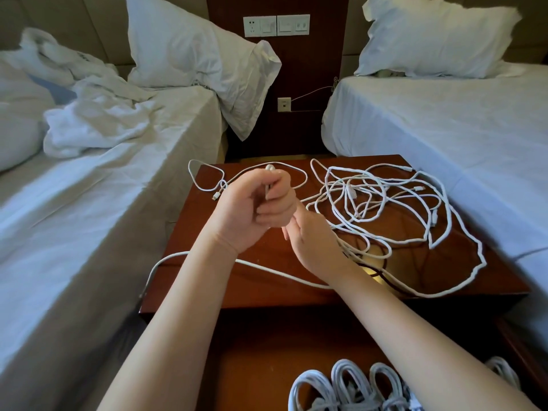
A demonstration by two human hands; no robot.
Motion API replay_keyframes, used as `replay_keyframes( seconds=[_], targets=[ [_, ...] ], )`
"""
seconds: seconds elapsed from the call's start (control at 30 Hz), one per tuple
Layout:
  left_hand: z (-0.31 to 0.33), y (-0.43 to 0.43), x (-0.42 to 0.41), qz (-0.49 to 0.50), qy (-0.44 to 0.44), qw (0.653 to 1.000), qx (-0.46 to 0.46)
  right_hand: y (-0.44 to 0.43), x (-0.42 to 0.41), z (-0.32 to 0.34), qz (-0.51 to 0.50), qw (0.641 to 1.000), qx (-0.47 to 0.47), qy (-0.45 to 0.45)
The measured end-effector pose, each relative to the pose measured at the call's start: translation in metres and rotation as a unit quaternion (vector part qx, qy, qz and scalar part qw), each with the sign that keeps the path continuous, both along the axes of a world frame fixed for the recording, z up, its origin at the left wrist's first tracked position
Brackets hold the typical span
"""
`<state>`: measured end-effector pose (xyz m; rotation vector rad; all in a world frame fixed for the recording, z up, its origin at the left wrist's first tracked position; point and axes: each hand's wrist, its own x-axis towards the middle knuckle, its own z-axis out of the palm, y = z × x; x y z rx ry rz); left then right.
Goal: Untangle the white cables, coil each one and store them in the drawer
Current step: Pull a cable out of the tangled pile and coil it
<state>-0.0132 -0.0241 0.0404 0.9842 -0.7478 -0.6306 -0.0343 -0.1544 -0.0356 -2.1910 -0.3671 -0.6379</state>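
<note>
White cables lie tangled on the nightstand; left hand grips one, right hand unclear.

Mid-frame, my left hand is fisted round a white cable; my right hand sits just lower right, fingertips hidden behind that fist.

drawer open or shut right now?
Open. The drawer is pulled out below the nightstand top, with coiled cables lying inside it.
</note>
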Motion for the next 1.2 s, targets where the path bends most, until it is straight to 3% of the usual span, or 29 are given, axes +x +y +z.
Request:
replay_keyframes(
  seconds=[0.23, 0.37, 0.53, 0.77, 0.83, 0.97, 1.07, 1.2],
  targets=[
    [-0.001, 0.005, 0.009, 0.180, -0.023, 0.983, -0.034, 0.003, 0.002, -0.010, 0.018, 0.989, -0.101, 0.108],
    [-0.009, 0.000, 0.017, 0.314, -0.026, 0.949, -0.008, 0.007, -0.003, -0.002, 0.027, 0.969, -0.193, 0.153],
    [-0.021, 0.007, 0.030, 0.470, -0.114, 0.870, 0.094, 0.006, -0.003, 0.005, 0.035, 0.955, -0.252, 0.150],
    [-0.022, 0.014, 0.030, 0.608, -0.267, 0.717, 0.209, -0.005, 0.001, 0.005, -0.033, 0.966, -0.231, 0.110],
    [-0.025, 0.016, 0.033, 0.613, -0.301, 0.692, 0.235, -0.009, 0.003, 0.005, -0.033, 0.970, -0.217, 0.104],
    [-0.040, 0.018, 0.037, 0.568, -0.326, 0.692, 0.306, -0.014, 0.007, 0.005, -0.028, 0.978, -0.196, 0.059],
    [-0.049, 0.018, 0.039, 0.542, -0.354, 0.677, 0.351, -0.018, 0.009, 0.002, -0.070, 0.974, -0.208, -0.062],
    [-0.044, 0.011, 0.034, 0.479, -0.321, 0.701, 0.419, -0.023, 0.013, 0.005, -0.111, 0.961, -0.189, -0.168]
  ],
)
